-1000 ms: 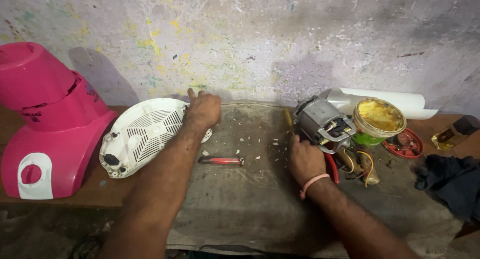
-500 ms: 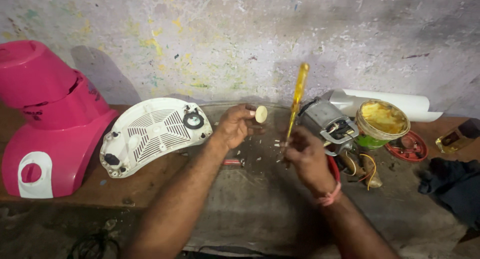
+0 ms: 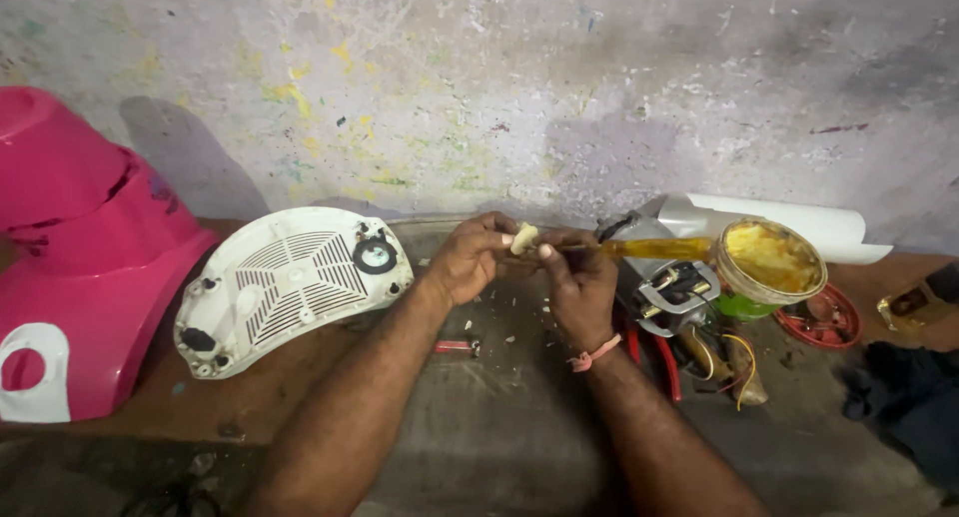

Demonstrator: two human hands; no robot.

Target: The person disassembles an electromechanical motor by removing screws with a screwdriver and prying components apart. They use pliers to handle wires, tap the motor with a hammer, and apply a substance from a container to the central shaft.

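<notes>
Pink housing (image 3: 70,267) at left: glossy smooth plastic. White vented cover (image 3: 290,282): matt plastic. Screwdriver (image 3: 654,248) handle: translucent amber plastic. Motor (image 3: 667,282) at right: dull metal. Far wall (image 3: 479,87): rough, paint-flecked plaster. Bench mat (image 3: 499,427): matt, gritty. Paper roll (image 3: 799,222), far right: smooth white.

Pink housing (image 3: 70,277): far left, standing against the wall. White vented cover (image 3: 290,282): flat on the bench, just beside the housing, with a black ring near its upper right corner. Motor (image 3: 669,282): right of centre. Open tin (image 3: 771,260): yellow grease inside, touching the motor's right side. White roll (image 3: 799,222): behind the tin, along the wall. Red lid (image 3: 824,317): near the tin. Dark cloth (image 3: 909,392): far right.
</notes>
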